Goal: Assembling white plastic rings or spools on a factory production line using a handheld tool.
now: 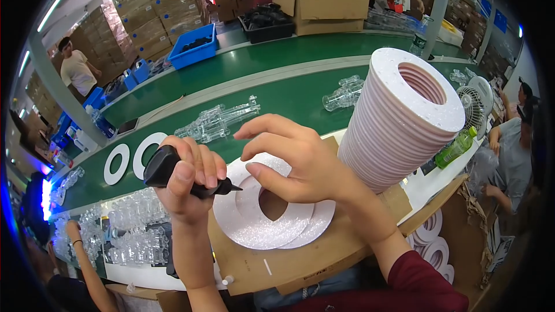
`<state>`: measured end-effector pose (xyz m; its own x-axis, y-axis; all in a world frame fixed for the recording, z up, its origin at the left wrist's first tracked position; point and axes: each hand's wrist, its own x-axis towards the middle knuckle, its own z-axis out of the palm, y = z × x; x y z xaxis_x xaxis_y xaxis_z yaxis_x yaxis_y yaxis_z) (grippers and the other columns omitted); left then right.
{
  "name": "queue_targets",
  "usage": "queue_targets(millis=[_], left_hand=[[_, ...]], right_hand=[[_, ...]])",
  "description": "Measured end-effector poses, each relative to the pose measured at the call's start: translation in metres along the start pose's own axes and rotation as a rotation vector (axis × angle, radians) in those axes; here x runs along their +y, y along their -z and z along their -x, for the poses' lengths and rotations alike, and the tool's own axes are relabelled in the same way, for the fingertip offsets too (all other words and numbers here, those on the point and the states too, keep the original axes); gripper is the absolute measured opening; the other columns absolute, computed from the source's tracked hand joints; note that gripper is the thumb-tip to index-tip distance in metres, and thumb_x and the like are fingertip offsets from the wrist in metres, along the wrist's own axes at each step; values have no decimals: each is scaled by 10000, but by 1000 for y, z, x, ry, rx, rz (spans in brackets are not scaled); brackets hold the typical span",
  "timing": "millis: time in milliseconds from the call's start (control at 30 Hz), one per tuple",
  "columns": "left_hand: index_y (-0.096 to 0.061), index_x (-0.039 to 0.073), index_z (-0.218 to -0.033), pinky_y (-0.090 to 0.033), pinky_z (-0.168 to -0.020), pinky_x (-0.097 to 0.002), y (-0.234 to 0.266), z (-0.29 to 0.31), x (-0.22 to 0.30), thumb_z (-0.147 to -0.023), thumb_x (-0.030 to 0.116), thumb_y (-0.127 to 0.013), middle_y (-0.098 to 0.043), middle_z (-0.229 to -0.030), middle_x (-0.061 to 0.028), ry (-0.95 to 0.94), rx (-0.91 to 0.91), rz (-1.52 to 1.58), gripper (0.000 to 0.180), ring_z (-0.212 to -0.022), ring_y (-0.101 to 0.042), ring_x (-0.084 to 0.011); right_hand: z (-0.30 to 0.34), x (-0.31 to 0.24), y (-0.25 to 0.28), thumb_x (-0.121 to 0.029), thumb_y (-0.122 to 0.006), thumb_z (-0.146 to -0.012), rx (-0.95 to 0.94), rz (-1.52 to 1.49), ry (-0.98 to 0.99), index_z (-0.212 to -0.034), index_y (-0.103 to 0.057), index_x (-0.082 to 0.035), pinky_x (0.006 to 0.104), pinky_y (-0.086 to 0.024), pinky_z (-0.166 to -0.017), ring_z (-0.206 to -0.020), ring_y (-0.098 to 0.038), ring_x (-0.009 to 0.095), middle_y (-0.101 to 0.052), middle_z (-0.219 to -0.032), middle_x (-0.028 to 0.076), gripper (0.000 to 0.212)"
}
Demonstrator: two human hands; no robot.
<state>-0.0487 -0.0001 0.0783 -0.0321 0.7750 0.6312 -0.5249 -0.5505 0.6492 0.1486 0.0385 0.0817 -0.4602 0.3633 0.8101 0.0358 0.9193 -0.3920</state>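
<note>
My left hand (188,182) grips a black glue bottle (167,167) with a pointed nozzle, its tip touching a white foam ring (248,219) that lies on a brown cardboard sheet (300,263). A second foam ring (321,219) peeks out beneath the first on its right side. My right hand (295,164) rests over the ring's centre hole, thumb pressing the foam and the other fingers spread above it. A tall leaning stack of white foam rings (399,118) stands just right of my right hand.
Two loose foam rings (130,159) lie on the green conveyor belt (277,89) beside clear plastic parts (217,122). More clear parts (136,228) sit at my left. A small white fan (477,104), a green bottle (457,147), blue bins (193,46), cardboard boxes and other people surround the line.
</note>
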Motion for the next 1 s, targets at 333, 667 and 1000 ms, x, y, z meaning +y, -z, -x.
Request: queue_targets(millis=[333, 667, 1000], left_hand=[[-486, 20, -1067, -490, -728, -356, -19, 4, -4, -924, 297, -616, -524, -788, -74, 11, 108, 10, 338, -716, -552, -186], [-395, 57, -1166, -444, -930, -314, -39, 20, 10, -745, 247, -770, -411, -1154, -97, 136, 12, -173, 595, -996, -506, -174], [-384, 72, -966, -418, -1006, -401, -40, 15, 11, -663, 47, -776, -717, -970, -163, 2, -294, -497, 497, -1054, -555, -266]], right_hand=[[2, -10, -20, -242, -863, -713, -64, 84, -104, -1044, -624, 9, 391, -532, -814, -954, -645, 340, -636, -1065, 183, 479], [5, -5, -20, -145, -796, -677, -13, 76, 13, -1156, -592, -8, 424, -484, -840, -930, -605, 369, -627, -1026, 161, 538], [12, -2, -6, -251, -846, -651, -338, -250, -189, -970, -659, -65, 391, -539, -748, -889, -645, 325, -678, -917, 101, 414]])
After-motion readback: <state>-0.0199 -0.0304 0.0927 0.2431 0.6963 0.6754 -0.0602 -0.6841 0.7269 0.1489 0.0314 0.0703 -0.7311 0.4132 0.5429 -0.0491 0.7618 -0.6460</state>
